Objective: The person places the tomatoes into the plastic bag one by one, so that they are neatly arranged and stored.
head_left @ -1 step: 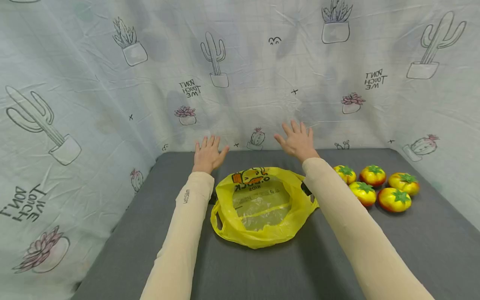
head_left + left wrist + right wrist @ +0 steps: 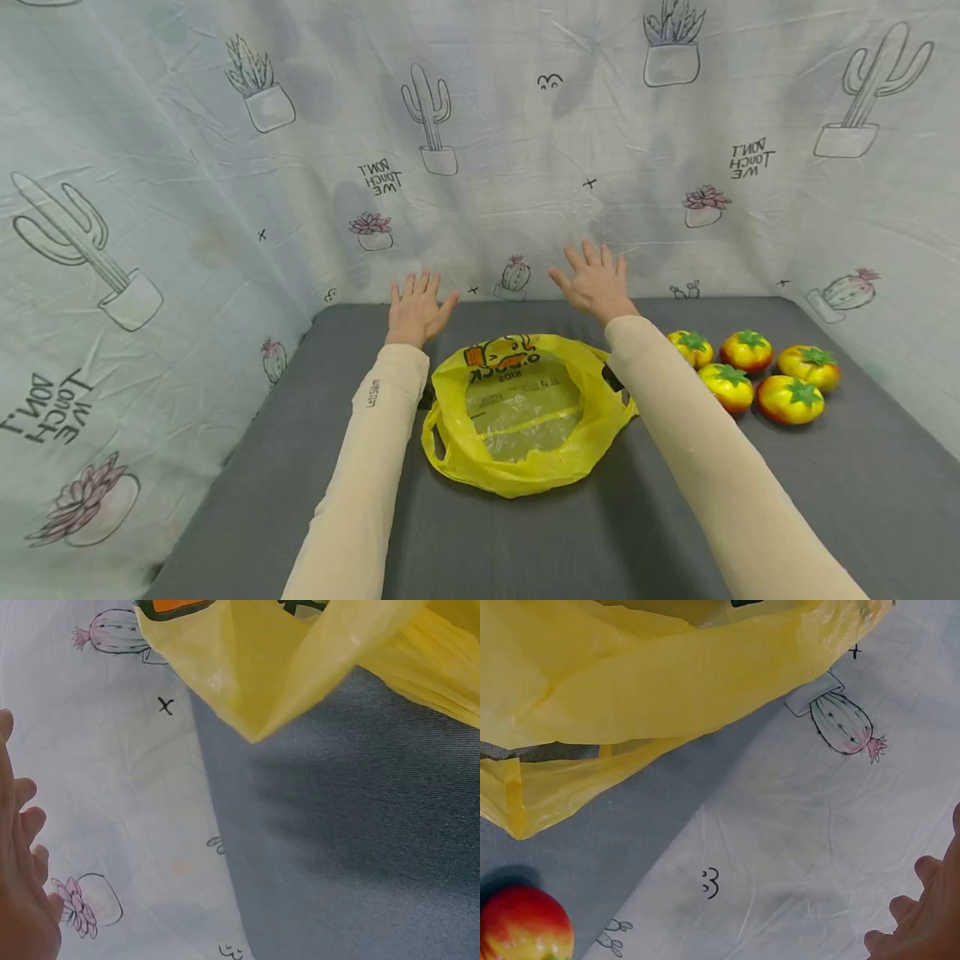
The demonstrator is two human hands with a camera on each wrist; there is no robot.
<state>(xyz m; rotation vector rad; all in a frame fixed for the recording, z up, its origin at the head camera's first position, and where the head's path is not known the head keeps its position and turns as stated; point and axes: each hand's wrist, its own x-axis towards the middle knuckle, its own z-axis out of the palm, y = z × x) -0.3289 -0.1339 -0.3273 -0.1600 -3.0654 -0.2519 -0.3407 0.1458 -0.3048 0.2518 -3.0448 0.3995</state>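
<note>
A yellow plastic bag point(image 2: 517, 479) with a printed cartoon duck stands on the grey table, its mouth spread wide and its handles hanging at the sides. My left hand point(image 2: 416, 312) is held out beyond the bag's left side, fingers straight and spread, holding nothing. Beyond its right side my right hand point(image 2: 596, 283) reaches forward, also with spread fingers and nothing in it. In the left wrist view the bag point(image 2: 277, 667) fills the top, and the left hand point(image 2: 22, 877) shows at the left edge. The right hand point(image 2: 922, 915) appears at the lower right of the right wrist view.
Several yellow-red tomato-like fruits with green leafy tops, one a front fruit point(image 2: 790, 400), sit on the table point(image 2: 525, 550) to the right, partly behind the right forearm. A white cactus-print cloth point(image 2: 480, 208) hangs around the table's back and sides.
</note>
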